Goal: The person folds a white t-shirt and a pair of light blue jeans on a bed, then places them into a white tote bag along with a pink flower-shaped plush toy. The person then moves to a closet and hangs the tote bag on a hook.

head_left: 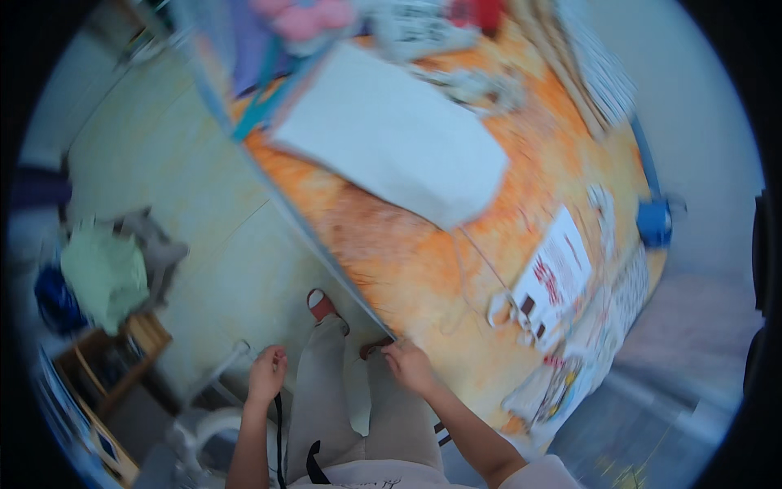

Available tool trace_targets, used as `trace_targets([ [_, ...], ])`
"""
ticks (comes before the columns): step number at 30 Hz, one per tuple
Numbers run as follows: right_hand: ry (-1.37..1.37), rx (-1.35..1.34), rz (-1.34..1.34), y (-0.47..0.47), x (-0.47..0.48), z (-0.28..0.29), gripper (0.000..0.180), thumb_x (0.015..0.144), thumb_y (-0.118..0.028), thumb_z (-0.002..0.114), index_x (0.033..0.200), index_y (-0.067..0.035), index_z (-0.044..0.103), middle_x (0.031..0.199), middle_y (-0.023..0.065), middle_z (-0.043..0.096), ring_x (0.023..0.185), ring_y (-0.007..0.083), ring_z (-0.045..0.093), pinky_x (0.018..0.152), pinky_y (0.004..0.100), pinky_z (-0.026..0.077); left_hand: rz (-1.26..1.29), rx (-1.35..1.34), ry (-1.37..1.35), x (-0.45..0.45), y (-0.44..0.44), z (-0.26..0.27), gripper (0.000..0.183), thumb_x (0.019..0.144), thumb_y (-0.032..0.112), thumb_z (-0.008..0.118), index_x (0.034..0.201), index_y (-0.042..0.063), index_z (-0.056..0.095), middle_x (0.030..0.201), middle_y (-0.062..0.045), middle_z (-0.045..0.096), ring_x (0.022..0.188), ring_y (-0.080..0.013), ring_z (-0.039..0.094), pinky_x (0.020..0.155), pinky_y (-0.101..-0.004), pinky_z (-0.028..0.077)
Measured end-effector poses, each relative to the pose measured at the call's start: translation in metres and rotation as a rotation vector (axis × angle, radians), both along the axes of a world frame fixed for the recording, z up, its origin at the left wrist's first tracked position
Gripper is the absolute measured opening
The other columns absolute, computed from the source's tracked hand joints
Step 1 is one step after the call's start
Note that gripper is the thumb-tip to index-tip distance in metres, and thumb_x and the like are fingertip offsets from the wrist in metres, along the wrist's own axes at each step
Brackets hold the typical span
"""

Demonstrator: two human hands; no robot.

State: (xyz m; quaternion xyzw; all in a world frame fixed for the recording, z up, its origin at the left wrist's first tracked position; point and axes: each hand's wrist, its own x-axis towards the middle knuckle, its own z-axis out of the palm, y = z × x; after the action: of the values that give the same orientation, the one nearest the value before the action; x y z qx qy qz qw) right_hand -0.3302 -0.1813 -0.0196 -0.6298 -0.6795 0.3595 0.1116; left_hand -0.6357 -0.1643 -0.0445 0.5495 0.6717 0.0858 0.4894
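My left hand (267,374) hangs over the floor beside my left thigh, its fingers loosely curled with nothing visible in them. Just below it runs a thin black strap (279,437). My right hand (408,365) is at the metal-like edge of a table, fingers bent toward the rim; whether it grips the edge is hidden. Orange and yellow marbling covers the tabletop (391,263). A large white sheet-like item (391,134) lies farther up the table. Right of my hand is a white printed paper or bag (553,281), with white cord (501,308) beside it.
Plastic packets (550,391) line the table's right side. Toward the back are brown rolls (571,79), a pink item (305,18) and a teal strip (253,116). At left, a wooden shelf unit (110,367) and a pale green cloth or bag (104,275) stand near a white-framed chair (214,391).
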Motion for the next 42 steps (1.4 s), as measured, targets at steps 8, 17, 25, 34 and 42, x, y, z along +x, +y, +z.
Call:
trace_targets([
  [8,0.029,-0.085,0.407,0.098,-0.105,-0.015,0.009,0.075,-0.010,0.055,0.083,-0.008,0.058,0.076,0.0100,0.058,0.075,0.0283,0.056,0.063,0.0364,0.046,0.438,-0.141,0.086,-0.073,-0.046,-0.015,0.016,0.077,0.013,0.053,0.090,0.005,0.055,0.078,-0.012,0.058,0.071,-0.0275,0.057,0.062,-0.0350,0.044],
  [17,0.141,-0.006,0.714,0.214,-0.188,0.027,0.011,0.077,-0.015,0.054,0.086,-0.008,0.057,0.080,0.0113,0.058,0.071,0.0295,0.056,0.061,0.0365,0.046,0.608,-0.101,0.037,-0.113,0.026,0.021,0.015,0.076,0.018,0.053,0.084,0.006,0.055,0.075,-0.012,0.057,0.070,-0.0285,0.056,0.063,-0.0363,0.045],
  [25,0.133,0.129,0.701,0.432,-0.283,0.075,0.012,0.079,-0.014,0.051,0.086,-0.006,0.058,0.081,0.0110,0.059,0.074,0.0294,0.056,0.063,0.0357,0.046,0.377,0.050,0.008,-0.231,0.203,0.061,0.021,0.080,0.022,0.051,0.093,0.006,0.055,0.085,-0.011,0.060,0.076,-0.0244,0.058,0.067,-0.0337,0.045],
  [34,0.303,0.303,0.600,0.620,-0.449,0.146,0.014,0.079,-0.012,0.051,0.089,-0.004,0.057,0.084,0.0126,0.059,0.078,0.0300,0.056,0.067,0.0351,0.045,0.454,0.268,0.034,-0.383,0.356,0.157,0.020,0.077,0.014,0.054,0.095,0.005,0.056,0.083,-0.012,0.060,0.076,-0.0253,0.058,0.065,-0.0324,0.046],
  [42,0.355,0.286,0.333,0.738,-0.555,0.140,0.013,0.078,-0.013,0.053,0.088,-0.006,0.059,0.080,0.0120,0.060,0.069,0.0284,0.058,0.062,0.0340,0.046,0.213,0.406,0.149,-0.533,0.550,0.150,0.017,0.078,0.017,0.052,0.091,0.006,0.056,0.082,-0.010,0.059,0.074,-0.0236,0.058,0.065,-0.0327,0.046],
])
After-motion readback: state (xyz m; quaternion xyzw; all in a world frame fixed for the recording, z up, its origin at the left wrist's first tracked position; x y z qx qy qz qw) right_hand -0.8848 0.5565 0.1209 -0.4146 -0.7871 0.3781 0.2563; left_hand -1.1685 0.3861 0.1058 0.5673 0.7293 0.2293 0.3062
